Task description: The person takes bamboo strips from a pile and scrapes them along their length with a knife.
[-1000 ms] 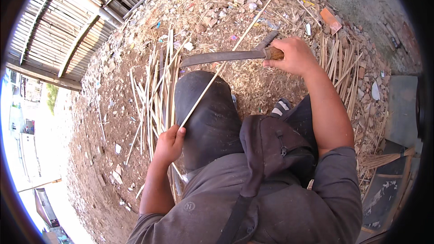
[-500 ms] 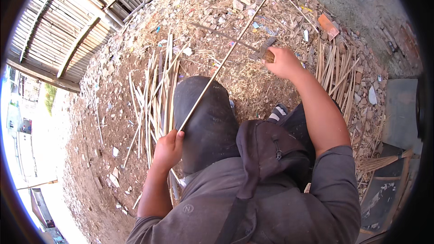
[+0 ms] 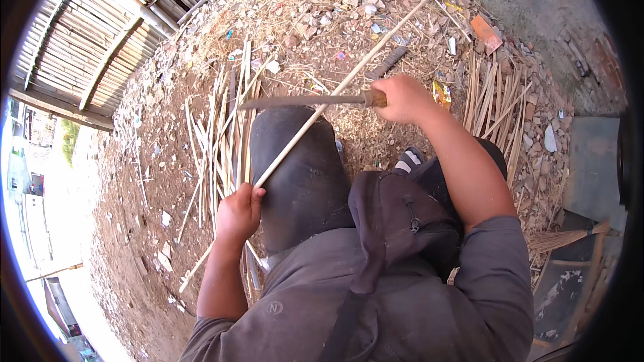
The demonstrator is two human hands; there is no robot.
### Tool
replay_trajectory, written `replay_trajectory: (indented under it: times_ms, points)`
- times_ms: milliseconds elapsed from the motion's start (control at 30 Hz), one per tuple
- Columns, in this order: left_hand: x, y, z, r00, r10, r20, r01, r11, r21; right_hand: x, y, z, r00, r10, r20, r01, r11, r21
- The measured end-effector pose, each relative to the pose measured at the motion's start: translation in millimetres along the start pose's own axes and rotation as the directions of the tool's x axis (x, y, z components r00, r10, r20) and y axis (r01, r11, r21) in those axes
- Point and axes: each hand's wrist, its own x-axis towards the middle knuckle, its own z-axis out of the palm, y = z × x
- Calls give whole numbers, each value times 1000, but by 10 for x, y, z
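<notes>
head view, left grip (image 3: 237, 214) closed round pale stick (image 3: 343, 86), right grip (image 3: 404, 99) clasping knife (image 3: 295, 101); circled letter (image 3: 274, 307) on shirt (image 3: 416, 308)

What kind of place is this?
It looks like an outdoor yard, though I can't be sure. The bare, earthy ground is scattered with rubble and litter, a slatted panel stands at the upper left, and thin, pale strips lie in loose piles.

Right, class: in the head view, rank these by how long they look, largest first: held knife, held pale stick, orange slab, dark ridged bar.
1. Pale stick
2. Knife
3. Orange slab and dark ridged bar: too alike to rank
</notes>
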Motion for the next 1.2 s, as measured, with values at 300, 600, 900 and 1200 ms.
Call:
replay_trajectory:
  times_ms: [300, 600, 900, 1200]
  points:
    - [16, 10, -39, 999, -37, 3, 37, 999, 40, 32, 60, -68, 985, 161, -62, -146, 970, 196]
    - [52, -56, -99, 999, 15, 48, -12, 998, -56, 22, -38, -16, 995, 79, -54, -68, 980, 187]
    - [49, 2, -86, 994, -54, 92, 62, 994, -94, 38, 340, -126, 926, 375, -51, -337, 878, 339]
    - [182, 31, -116, 996, -50, 79, 54, 997, -47, 94, 334, -170, 943, 330, -51, -279, 862, 422]
